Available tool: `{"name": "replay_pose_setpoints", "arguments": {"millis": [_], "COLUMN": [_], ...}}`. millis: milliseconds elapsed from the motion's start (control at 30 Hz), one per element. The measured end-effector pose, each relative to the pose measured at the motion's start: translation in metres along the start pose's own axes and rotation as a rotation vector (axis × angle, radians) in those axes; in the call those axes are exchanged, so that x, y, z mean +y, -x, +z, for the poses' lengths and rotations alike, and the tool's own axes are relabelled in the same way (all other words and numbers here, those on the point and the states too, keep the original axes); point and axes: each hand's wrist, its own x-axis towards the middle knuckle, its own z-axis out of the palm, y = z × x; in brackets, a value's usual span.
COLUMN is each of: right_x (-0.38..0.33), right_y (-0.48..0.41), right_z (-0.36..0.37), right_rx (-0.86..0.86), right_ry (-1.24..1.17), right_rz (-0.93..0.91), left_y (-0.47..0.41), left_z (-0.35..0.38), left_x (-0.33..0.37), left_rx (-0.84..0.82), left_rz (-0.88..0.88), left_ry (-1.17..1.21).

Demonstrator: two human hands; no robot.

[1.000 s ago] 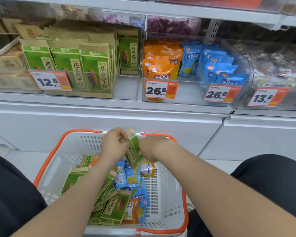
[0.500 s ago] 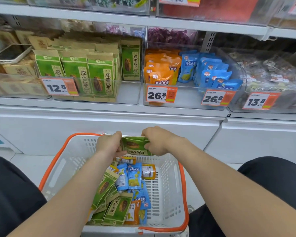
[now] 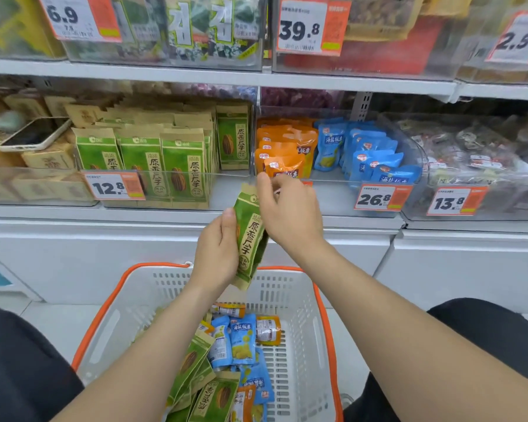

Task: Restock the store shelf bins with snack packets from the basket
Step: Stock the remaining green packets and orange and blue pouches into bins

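Note:
A green sunflower-seed packet (image 3: 250, 236) stands upright in the air in front of the shelf edge, above the basket. My left hand (image 3: 217, 254) grips its lower left side. My right hand (image 3: 288, 208) pinches its top right corner. Below lies the white basket with orange rim (image 3: 299, 300), holding green packets (image 3: 192, 363), blue packets (image 3: 241, 339) and orange ones (image 3: 267, 330). The clear bin of matching green packets (image 3: 165, 166) sits on the shelf to the upper left, with bare floor at its right front.
Right of the green bin is a clear bin with orange packets (image 3: 282, 147) and blue packets (image 3: 375, 153). A phone (image 3: 34, 134) lies on brown packets at the left. Price tags line the bin fronts. My dark-clad knees flank the basket.
Both hands have lifted the green packet out of the basket to shelf height and turned it from lying sideways to upright. The view has tilted upward.

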Motion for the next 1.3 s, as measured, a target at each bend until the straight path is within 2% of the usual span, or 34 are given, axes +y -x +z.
{"name": "replay_pose_setpoints", "arguments": {"millis": [33,100,167,233,333,400,467,500,567,633,733,900,1000,1167,1300], "right_x": [-0.003,-0.009,-0.018,-0.027,-0.037,-0.041,-0.047,-0.049,-0.054,-0.057,-0.065,-0.071,-0.068,-0.066,-0.07], "right_y": [-0.004,-0.012,-0.018,-0.025,-0.036,-0.044,-0.051,-0.055,-0.063,-0.071,-0.085,-0.114,-0.131,-0.156,-0.173], "right_z": [-0.004,-0.009,-0.016,-0.022,-0.029,-0.029,-0.028,-0.029,-0.034,-0.037,-0.036,-0.01,0.01,0.04,0.058], "right_rx": [0.013,-0.002,-0.006,0.029,0.003,-0.107,-0.23,-0.231,-0.098,0.074,0.174,0.036,-0.052,-0.12,-0.083], "right_ry": [0.006,0.045,-0.039,-0.179,-0.384,-0.38,-0.401,-0.39,-0.253,-0.1,-0.049,0.22,0.418,0.563,0.652], "right_rz": [0.029,-0.035,-0.113,-0.114,-0.006,0.015,-0.025,-0.071,-0.186,-0.247,-0.283,-0.305,-0.294,-0.203,-0.122], "left_y": [-0.003,-0.009,-0.016,-0.026,-0.045,-0.059,-0.075,-0.084,-0.102,-0.121,-0.138,-0.141,-0.151,-0.164,-0.166], "left_z": [0.0,-0.001,-0.003,-0.007,-0.017,-0.025,-0.033,-0.037,-0.047,-0.058,-0.068,-0.063,-0.059,-0.058,-0.055], "left_x": [0.005,0.015,0.027,0.04,0.056,0.066,0.075,0.079,0.084,0.084,0.082,0.055,0.046,0.034,0.03], "left_rx": [0.041,0.08,0.061,0.062,0.174,0.277,0.26,0.221,0.161,0.17,0.209,0.15,0.121,0.167,0.22], "left_rz": [-0.007,-0.01,-0.06,-0.085,0.02,0.117,0.2,0.224,0.276,0.401,0.45,0.33,0.226,0.266,0.312], "left_ry": [-0.006,-0.003,0.043,0.066,-0.085,-0.239,-0.317,-0.343,-0.415,-0.531,-0.692,-0.946,-1.012,-1.147,-1.162]}}
